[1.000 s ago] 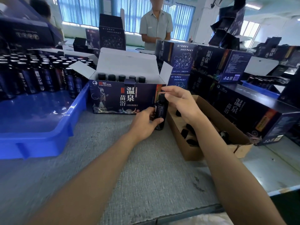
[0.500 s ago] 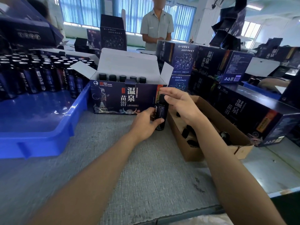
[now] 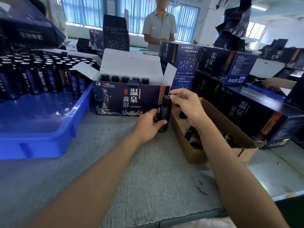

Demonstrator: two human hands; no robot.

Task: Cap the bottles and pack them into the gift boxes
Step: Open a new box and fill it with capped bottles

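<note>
Standing upright on the grey table (image 3: 148, 170) just right of the open gift box (image 3: 126, 101), the dark bottle (image 3: 164, 116) is gripped by the left hand (image 3: 148, 125) while the right hand (image 3: 185, 104) pinches its black cap (image 3: 166, 99).

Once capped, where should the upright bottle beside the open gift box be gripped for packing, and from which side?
Probably around the straight mid-body of the bottle, from the near left, where the left hand wraps it. It stands upright, the gift box crowds its far side, and fingers of the right hand occupy the cap.
</note>
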